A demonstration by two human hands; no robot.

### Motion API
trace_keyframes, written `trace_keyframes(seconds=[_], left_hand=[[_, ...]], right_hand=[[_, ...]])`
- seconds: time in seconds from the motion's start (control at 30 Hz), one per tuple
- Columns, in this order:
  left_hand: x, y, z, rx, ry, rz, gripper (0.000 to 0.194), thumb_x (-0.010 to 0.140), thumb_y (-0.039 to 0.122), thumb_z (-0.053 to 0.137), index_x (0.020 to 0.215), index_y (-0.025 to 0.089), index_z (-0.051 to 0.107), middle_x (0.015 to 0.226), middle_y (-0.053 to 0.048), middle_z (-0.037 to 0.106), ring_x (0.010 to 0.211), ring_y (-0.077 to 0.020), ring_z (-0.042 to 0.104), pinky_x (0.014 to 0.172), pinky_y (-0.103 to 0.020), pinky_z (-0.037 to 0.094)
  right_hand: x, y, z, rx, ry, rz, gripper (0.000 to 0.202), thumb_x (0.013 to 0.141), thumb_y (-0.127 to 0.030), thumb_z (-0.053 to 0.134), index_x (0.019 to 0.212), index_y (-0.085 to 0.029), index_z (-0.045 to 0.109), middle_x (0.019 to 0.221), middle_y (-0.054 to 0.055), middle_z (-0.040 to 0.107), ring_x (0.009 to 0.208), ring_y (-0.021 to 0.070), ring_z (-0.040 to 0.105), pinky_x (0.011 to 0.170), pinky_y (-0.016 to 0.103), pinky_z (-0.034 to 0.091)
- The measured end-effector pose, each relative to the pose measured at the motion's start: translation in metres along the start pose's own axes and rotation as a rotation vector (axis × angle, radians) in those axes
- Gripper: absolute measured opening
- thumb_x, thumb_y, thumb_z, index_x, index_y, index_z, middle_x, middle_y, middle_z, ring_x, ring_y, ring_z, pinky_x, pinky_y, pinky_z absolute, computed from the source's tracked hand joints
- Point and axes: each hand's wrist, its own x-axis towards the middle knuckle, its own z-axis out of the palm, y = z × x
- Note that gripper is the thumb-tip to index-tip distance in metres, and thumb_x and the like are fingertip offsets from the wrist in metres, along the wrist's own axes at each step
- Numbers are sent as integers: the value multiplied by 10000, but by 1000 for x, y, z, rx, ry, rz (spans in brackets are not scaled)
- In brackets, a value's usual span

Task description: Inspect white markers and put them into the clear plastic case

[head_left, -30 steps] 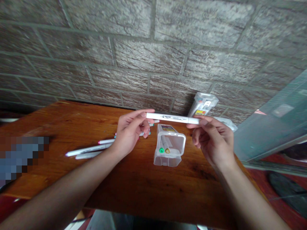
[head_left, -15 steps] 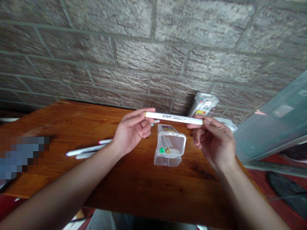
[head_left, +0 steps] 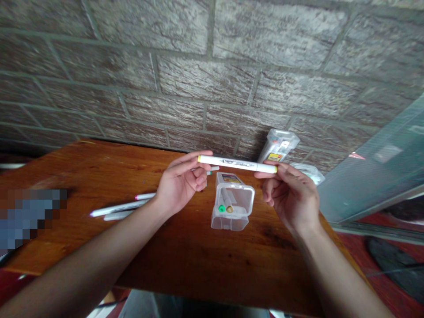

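A white marker (head_left: 237, 164) with yellow ends is held up nearly level between my two hands. My left hand (head_left: 180, 183) pinches its left end between thumb and fingers. Its right end is pinched by my right hand (head_left: 293, 194), the other fingers curled. Below the marker, an open clear plastic case (head_left: 231, 223) lies on the wooden table (head_left: 198, 265), with a green-ended marker (head_left: 221, 208) and a brownish-yellow-ended marker (head_left: 229, 209) inside.
Several loose markers (head_left: 115, 208) lie left, partly behind my left forearm. Others sit behind my left hand. A clear case of markers (head_left: 278, 148) stands near the brick wall (head_left: 185, 88), a clear plastic piece (head_left: 309, 173) beside it. A glass panel (head_left: 374, 159) is at right.
The marker and both hands have shifted very slightly left in view. The marker's ends show brighter yellow. Both hands keep their pinch on it.
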Motion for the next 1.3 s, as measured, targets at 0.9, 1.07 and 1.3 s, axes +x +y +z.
trace_keyframes(seconds=[0.9,1.07,1.3], left_hand=[[15,5,13,103,44,60,309,783,311,951,1039,163,859,641,25,573,557,-59,478,480,-146,397],[30,22,29,159,12,166,339,803,373,935,1085,199,861,697,22,585,615,-77,511,537,-171,456],[64,46,64,287,29,613,289,866,354,891,1118,215,868,815,-15,713,667,-84,555,616,-188,480]], right_hand=[[1,8,-7,-265,0,-126,179,901,-313,866,1075,-271,866,567,-4,715,429,136,587,383,223,460],[10,-5,3,-324,-26,-183,173,885,-353,881,1001,-228,856,553,3,714,424,132,610,379,209,472],[53,-29,23,-468,-167,-154,280,862,-437,882,1023,-210,854,609,9,737,437,116,592,390,217,470]])
